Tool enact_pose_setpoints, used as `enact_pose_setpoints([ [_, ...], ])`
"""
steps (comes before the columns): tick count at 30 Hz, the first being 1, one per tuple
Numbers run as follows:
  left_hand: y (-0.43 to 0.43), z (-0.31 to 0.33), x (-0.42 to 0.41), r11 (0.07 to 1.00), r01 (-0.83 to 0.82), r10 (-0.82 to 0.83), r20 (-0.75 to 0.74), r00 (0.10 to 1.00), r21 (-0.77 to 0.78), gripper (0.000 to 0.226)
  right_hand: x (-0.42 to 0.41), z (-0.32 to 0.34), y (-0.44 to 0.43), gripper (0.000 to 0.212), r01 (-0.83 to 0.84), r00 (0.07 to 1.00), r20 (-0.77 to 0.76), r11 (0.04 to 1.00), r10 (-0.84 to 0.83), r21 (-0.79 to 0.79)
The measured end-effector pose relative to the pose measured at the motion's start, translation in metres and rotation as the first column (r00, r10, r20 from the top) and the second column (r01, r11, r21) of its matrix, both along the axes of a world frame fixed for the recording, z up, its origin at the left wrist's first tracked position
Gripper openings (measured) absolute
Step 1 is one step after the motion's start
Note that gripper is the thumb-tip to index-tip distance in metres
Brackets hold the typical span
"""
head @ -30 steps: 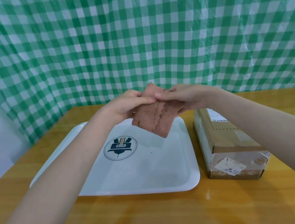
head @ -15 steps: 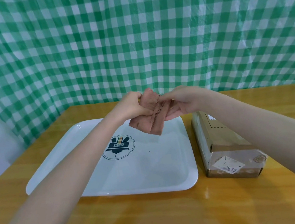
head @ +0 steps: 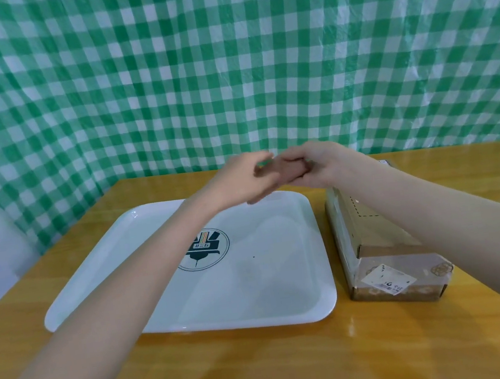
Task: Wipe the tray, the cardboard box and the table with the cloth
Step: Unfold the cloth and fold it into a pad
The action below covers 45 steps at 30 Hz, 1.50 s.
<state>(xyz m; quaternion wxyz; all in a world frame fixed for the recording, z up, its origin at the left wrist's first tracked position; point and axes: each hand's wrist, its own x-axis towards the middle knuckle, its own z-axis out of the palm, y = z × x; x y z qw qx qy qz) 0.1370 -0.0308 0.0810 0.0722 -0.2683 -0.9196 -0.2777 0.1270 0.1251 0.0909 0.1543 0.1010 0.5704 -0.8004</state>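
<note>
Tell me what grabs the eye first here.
The green checked sheet fills the whole background behind the table. Centre frame, the left hand and right hand meet above the tray's far edge, with a brown cloth bunched between them. A box lies right of the tray, partly hidden by the right forearm.

Glossy tray (head: 289, 296) — lacquered wood table (head: 267, 370)

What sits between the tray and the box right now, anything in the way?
Nothing is in the way. The head view shows only a narrow bare strip of table between the tray and the box.
</note>
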Motion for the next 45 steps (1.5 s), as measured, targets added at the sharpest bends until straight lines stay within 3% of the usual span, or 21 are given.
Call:
enact_pose_setpoints([
  [1,-0.006,0.003,-0.003,0.991,-0.045,0.039,0.054,0.998,0.127,0.049,0.001,-0.001,0.003,0.014,-0.015,1.000,-0.019,1.000,0.015,-0.018],
  [3,-0.016,0.007,-0.009,0.970,-0.104,0.057,0.214,0.975,0.219,0.057,0.003,-0.001,0.007,0.013,-0.061,0.995,-0.077,0.996,0.056,-0.058],
  [6,-0.033,0.005,-0.017,0.934,-0.071,-0.119,0.491,0.863,0.351,0.041,0.003,0.001,0.008,0.014,-0.134,0.972,-0.200,0.989,0.119,-0.062],
  [8,-0.039,0.001,-0.019,0.856,-0.090,-0.249,0.559,0.791,0.509,0.031,0.001,0.005,0.010,0.019,-0.170,0.947,-0.280,0.985,0.155,-0.029],
  [11,-0.045,-0.003,-0.023,0.818,-0.184,-0.203,0.572,0.795,0.545,0.030,-0.002,0.009,0.013,0.027,-0.211,0.908,-0.354,0.975,0.222,0.070],
  [13,-0.049,-0.004,-0.025,0.819,-0.239,-0.114,0.557,0.823,0.521,0.028,-0.003,0.009,0.014,0.025,-0.184,0.898,-0.356,0.955,0.260,0.233],
  [15,-0.053,-0.005,-0.026,0.790,-0.273,-0.097,0.551,0.829,0.550,0.034,-0.003,0.007,0.017,0.025,-0.128,0.886,-0.330,0.856,0.325,0.500],
  [17,-0.055,-0.007,-0.025,0.770,-0.273,-0.127,0.559,0.820,0.576,0.031,-0.001,0.005,0.019,0.025,-0.107,0.879,-0.290,0.750,0.378,0.652],
  [21,-0.052,-0.015,-0.023,0.801,-0.222,-0.154,0.549,0.821,0.557,0.028,0.002,0.002,0.019,0.018,-0.115,0.877,-0.286,0.747,0.385,0.654],
  [25,-0.043,-0.018,-0.017,0.940,-0.110,-0.011,0.351,0.936,0.323,0.048,0.000,-0.002,0.020,0.020,-0.076,0.860,-0.332,0.742,0.387,0.666],
  [30,-0.028,-0.019,-0.010,0.963,-0.044,-0.041,0.307,0.951,0.265,0.046,0.000,-0.004,0.024,0.021,-0.127,0.868,-0.330,0.808,0.371,0.576],
  [34,-0.030,-0.016,-0.013,0.975,-0.037,-0.037,0.322,0.946,0.220,0.039,0.000,-0.003,0.031,0.020,-0.096,0.862,-0.352,0.799,0.365,0.593],
  [36,-0.032,-0.013,-0.015,0.978,-0.040,-0.030,0.330,0.943,0.203,0.038,0.000,-0.005,0.034,0.018,-0.064,0.852,-0.347,0.735,0.393,0.676],
  [39,-0.032,-0.012,-0.018,0.976,-0.050,-0.031,0.362,0.932,0.214,0.037,0.002,-0.007,0.034,0.016,-0.015,0.829,-0.292,0.540,0.478,0.841],
  [43,-0.031,-0.019,-0.019,0.875,-0.099,-0.185,0.516,0.836,0.473,0.018,0.003,-0.008,0.033,0.021,-0.041,0.815,-0.164,0.338,0.555,0.940],
  [45,-0.031,-0.023,-0.023,0.832,-0.198,-0.146,0.549,0.823,0.518,0.013,0.004,-0.009,0.036,0.021,-0.024,0.806,-0.163,0.305,0.569,0.952],
])
